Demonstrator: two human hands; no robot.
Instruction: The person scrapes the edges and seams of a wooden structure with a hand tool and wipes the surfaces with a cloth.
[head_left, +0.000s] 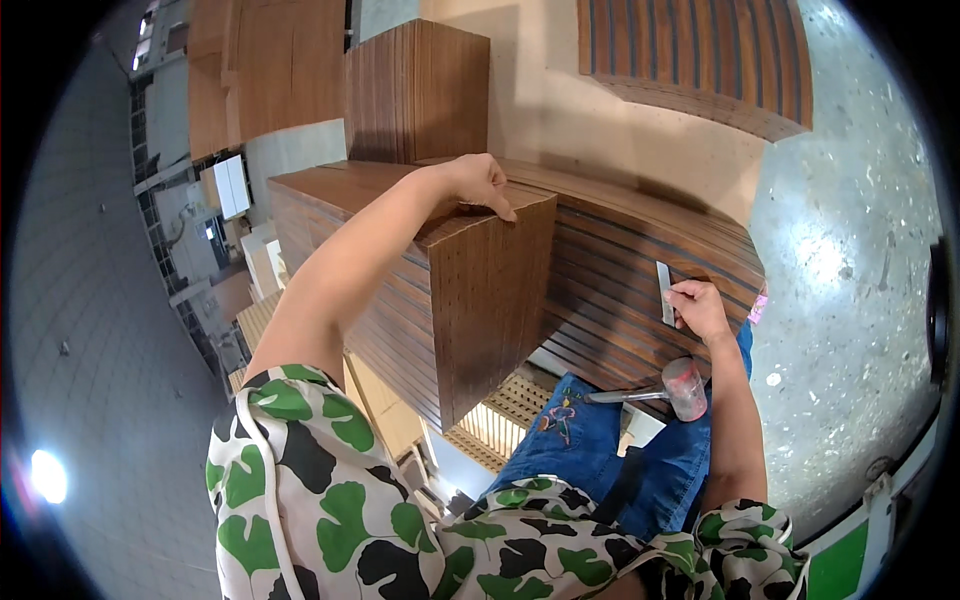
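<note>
Ginkgo-like leaves in green and black cover the pale shirt closest to the lens, and below its hem come blue jeans with embroidery on one leg. A mallet with a worn, reddish-grey cylindrical head lies by the jeans, its handle pointing left.

The right hand pinches a flat metal strip between thumb and fingers, over the grooved face of a long slatted wood-grain stack. The left hand rests at the top edge of a tall brown wood-grain block, fingers curled; I cannot tell whether they grip it. That block stands at the left end of the slatted stack, its plain end face catching a soft sheen.

Beyond, a tan board bears a brown stack of boards and, to the right, another slatted stack with dark grooves. Larger brown panels stand at upper left. Speckled grey floor on the right mirrors a bright glare. At far left stretches a grey expanse with faint grid lines and a lamp.
</note>
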